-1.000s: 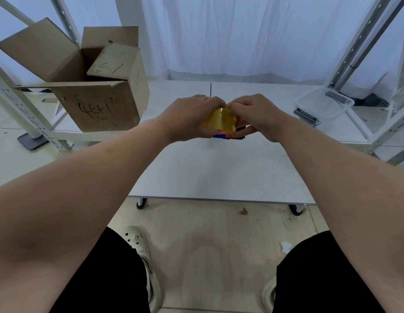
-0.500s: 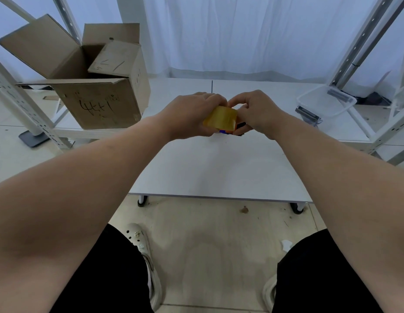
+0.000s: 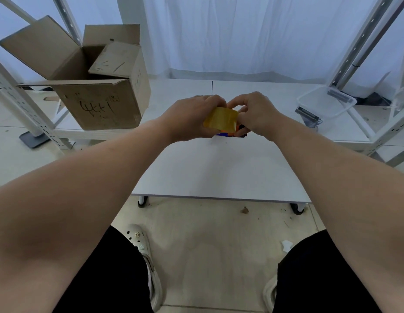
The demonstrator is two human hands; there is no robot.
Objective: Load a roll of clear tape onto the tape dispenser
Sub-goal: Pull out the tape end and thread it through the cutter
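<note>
A yellowish roll of clear tape (image 3: 221,120) sits between both hands above the middle of the white table (image 3: 219,172). My left hand (image 3: 192,119) grips its left side. My right hand (image 3: 256,115) holds its right side, thumb and fingers curled over the top edge. Under the roll a blue and orange tape dispenser (image 3: 230,133) shows only as a narrow strip; the hands and roll hide most of it. I cannot tell whether the roll is seated on the dispenser.
An open cardboard box (image 3: 92,86) stands at the table's back left. A clear plastic tray (image 3: 326,101) lies at the back right, with a metal piece (image 3: 308,115) beside it. White rack posts rise on both sides. My shoes rest on the floor below.
The hands and the roll have stayed in nearly the same place; the roll's face has turned slightly and the right fingers have shifted along its top edge.
</note>
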